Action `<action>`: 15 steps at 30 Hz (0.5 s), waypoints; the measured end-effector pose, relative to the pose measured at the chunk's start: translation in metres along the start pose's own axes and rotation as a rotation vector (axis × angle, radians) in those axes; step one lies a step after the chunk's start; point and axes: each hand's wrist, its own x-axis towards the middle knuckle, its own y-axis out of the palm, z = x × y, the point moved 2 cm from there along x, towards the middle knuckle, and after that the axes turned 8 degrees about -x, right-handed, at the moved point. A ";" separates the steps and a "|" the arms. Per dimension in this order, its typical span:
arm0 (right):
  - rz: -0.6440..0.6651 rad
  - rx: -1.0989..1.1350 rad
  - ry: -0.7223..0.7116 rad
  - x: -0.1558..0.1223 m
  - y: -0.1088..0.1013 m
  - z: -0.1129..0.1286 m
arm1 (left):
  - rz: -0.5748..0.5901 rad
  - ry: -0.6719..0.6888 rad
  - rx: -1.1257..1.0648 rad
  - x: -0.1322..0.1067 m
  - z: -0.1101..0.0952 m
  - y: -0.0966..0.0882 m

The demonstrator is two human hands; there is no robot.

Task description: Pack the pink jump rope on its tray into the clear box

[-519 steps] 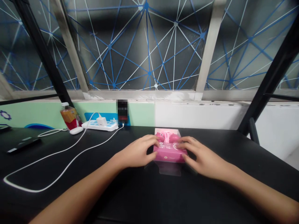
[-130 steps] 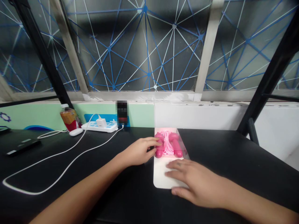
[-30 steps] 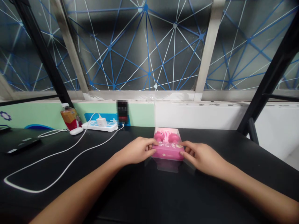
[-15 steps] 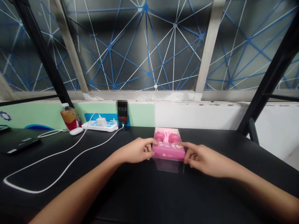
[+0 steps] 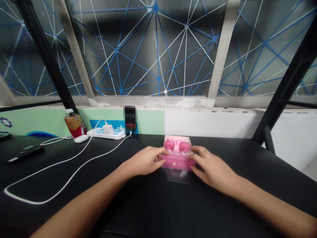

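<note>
Gripping the small pink-and-clear plastic box (image 5: pixel 178 161) by its sides, near the far edge of the black surface (image 5: pixel 148 205), left hand (image 5: pixel 146 161) and right hand (image 5: pixel 210 167) fingers should probably squeeze evenly.

The box (image 5: pixel 178 154) is small and made of clear plastic, with a bright pink card band (image 5: pixel 177 164) wrapped across its near half. The band carries small pale print, too blurred to read. Behind the band, two rounded pink pieces (image 5: pixel 168 144) show through the clear top. They sit side by side with a paler pink cord (image 5: pixel 176 142) bunched between them, possibly a skipping rope and its handles. The box lies flat on the black table (image 5: pixel 148 205), towards the far edge. A clear flap (image 5: pixel 178 177) juts from its near end onto the table. The left hand (image 5: pixel 146 162) grips its left side, and the right hand (image 5: pixel 213 170) its right.
</note>
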 end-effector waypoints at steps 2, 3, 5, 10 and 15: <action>0.018 -0.005 -0.071 0.001 0.000 0.005 | 0.000 -0.002 0.002 0.000 0.000 0.000; 0.029 -0.008 -0.099 0.001 0.000 0.007 | -0.001 -0.001 0.005 0.000 0.000 0.000; 0.048 -0.001 -0.127 0.002 -0.002 0.010 | -0.001 -0.002 0.013 0.000 0.000 0.000; 0.072 0.038 -0.091 0.001 -0.005 0.013 | 0.009 -0.004 0.009 0.000 -0.001 0.001; 0.109 0.039 -0.106 -0.001 -0.005 0.011 | 0.015 -0.011 0.000 0.001 -0.004 0.002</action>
